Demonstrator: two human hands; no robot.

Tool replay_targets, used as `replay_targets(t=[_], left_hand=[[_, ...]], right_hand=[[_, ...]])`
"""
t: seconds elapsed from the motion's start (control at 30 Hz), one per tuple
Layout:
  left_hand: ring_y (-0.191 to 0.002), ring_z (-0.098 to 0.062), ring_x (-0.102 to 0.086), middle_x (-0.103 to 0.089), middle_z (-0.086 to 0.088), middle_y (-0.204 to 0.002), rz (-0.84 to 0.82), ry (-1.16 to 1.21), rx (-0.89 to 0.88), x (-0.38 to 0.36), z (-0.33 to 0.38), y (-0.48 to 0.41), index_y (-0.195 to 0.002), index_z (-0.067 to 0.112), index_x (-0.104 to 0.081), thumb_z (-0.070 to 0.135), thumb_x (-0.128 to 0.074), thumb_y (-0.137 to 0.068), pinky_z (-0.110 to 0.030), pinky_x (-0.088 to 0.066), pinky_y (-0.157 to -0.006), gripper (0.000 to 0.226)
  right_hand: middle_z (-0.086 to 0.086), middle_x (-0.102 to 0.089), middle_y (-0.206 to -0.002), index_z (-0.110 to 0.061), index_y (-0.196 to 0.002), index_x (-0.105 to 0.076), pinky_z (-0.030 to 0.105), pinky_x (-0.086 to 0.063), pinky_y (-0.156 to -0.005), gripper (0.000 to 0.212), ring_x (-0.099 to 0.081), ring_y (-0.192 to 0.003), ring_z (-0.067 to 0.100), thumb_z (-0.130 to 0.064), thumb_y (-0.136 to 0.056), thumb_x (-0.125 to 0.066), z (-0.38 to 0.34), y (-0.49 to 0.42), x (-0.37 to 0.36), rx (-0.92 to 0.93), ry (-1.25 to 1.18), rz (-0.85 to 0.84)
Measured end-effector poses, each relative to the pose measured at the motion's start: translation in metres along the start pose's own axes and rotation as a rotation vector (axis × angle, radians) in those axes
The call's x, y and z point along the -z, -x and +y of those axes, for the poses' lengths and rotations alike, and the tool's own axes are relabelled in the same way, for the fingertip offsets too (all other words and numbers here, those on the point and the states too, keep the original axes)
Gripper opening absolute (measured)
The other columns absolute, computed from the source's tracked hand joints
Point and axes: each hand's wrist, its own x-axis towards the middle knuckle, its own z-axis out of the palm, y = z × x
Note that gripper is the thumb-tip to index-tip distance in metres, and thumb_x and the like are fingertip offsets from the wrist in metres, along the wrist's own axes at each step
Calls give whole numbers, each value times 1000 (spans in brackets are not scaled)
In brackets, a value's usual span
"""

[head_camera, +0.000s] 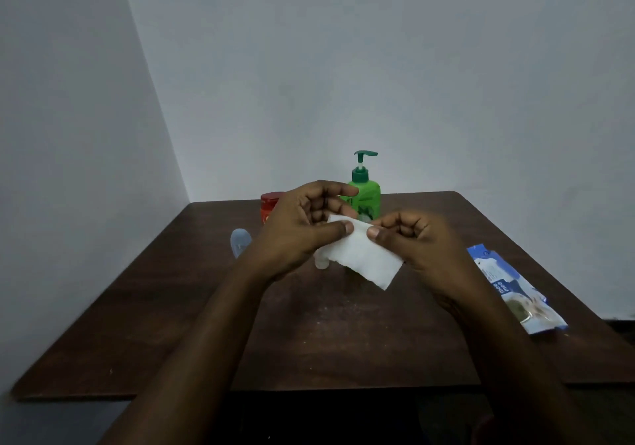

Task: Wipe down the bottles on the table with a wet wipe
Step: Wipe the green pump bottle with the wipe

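Both my hands hold a white wet wipe [364, 259] above the middle of the dark wooden table [343, 341]. My left hand [302, 228] pinches its upper left edge and my right hand [415, 241] pinches its upper right edge; the wipe hangs down between them. Behind the hands stands a green pump bottle [366, 190]. A red-lidded jar [269, 205] sits to its left, partly hidden by my left hand. A pale blue bottle [240, 241] lies on the table at the left. A small clear bottle [322, 261] shows just below the wipe, mostly hidden.
A blue and white wet wipe packet [512, 290] lies on the table at the right, near the edge. The table stands in a corner against grey walls. Its front edge is close to me.
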Motion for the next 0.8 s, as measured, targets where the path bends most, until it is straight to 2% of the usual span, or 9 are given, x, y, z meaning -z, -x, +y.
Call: replay_targets(t=[0.13, 0.23, 0.3, 0.43, 0.57, 0.63, 0.73, 0.8], left_hand=[[-97, -22, -74, -77, -9, -101, 7, 4, 0, -3, -6, 2, -124, 15, -71, -7, -74, -89, -34, -60, -87, 42], [-96, -22, -74, -77, -5, -98, -17, 13, 10, -6, -9, 2, -127, 13, -70, -8, -73, -89, -36, -60, -86, 43], [-97, -23, -75, -77, -5, -99, -42, 17, 13, -7, -10, -1, -129, 12, -68, -8, -73, -89, -39, -61, -88, 45], [-98, -24, -76, -78, -12, -104, -45, 60, 42, -8, -16, -7, -133, 9, -64, -9, -75, -88, -37, -60, -86, 50], [-96, -21, -76, -78, -13, -104, -16, 87, 94, -9, -27, -13, -132, 7, -65, -6, -78, -86, -35, -61, -85, 50], [-100, -19, -75, -78, -9, -106, 49, 77, 109, -10, -34, -16, -127, 9, -69, -2, -77, -89, -34, -61, -90, 41], [-112, -19, -72, -77, -5, -115, 244, 84, 138, -12, -49, -27, -122, 12, -72, 9, -72, -96, -38, -59, -99, 26], [-110, -17, -71, -75, -6, -115, 378, 90, 154, -14, -58, -38, -121, 13, -70, 10, -70, -98, -38, -59, -99, 24]], right_hand=[[7, -79, -86, -9, -95, -78, 22, -54, -65, 5, -72, -75, 10, -11, -91, -75, 6, 2, 1, 13, 26, -10], [8, -80, -94, -10, -104, -78, 31, -62, -76, 15, -77, -88, 21, -16, -91, -74, 6, 6, 1, -36, -31, -129], [8, -80, -95, -10, -105, -77, 34, -62, -80, 16, -78, -89, 24, -15, -91, -74, 8, 6, 0, -57, -12, -156], [9, -80, -88, -4, -97, -77, 28, -60, -69, 10, -76, -80, 20, -12, -92, -73, 17, 3, -1, -67, 48, -87], [14, -79, -90, -3, -96, -76, 30, -61, -69, 11, -76, -80, 21, -11, -91, -74, 26, 0, -2, -170, -51, -42], [16, -79, -91, -3, -93, -75, 36, -62, -70, 8, -75, -82, 25, -10, -90, -74, 31, -1, -6, -251, -179, 13], [11, -78, -92, -7, -86, -71, 39, -62, -69, 5, -74, -85, 24, -9, -90, -71, 40, -6, -6, -351, -389, 174], [12, -77, -103, -8, -90, -69, 39, -64, -66, 3, -73, -93, 25, -11, -92, -70, 46, -13, 2, -375, -465, 276]])
